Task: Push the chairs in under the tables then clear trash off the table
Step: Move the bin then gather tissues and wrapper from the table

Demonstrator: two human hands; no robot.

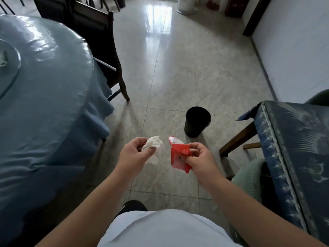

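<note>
L hand crumpled white tissue, R hand torn red wrapper.

No readable text from my feed. Red wrapper in right hand carries pale print, too blurred for me to make out.

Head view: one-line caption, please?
Left hand holds crumpled tissue, right hand a red wrapper, near black bin.

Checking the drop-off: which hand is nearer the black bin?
Right. The right hand with the red wrapper is just short of the black bin; the left hand holding the crumpled tissue is farther left.
</note>
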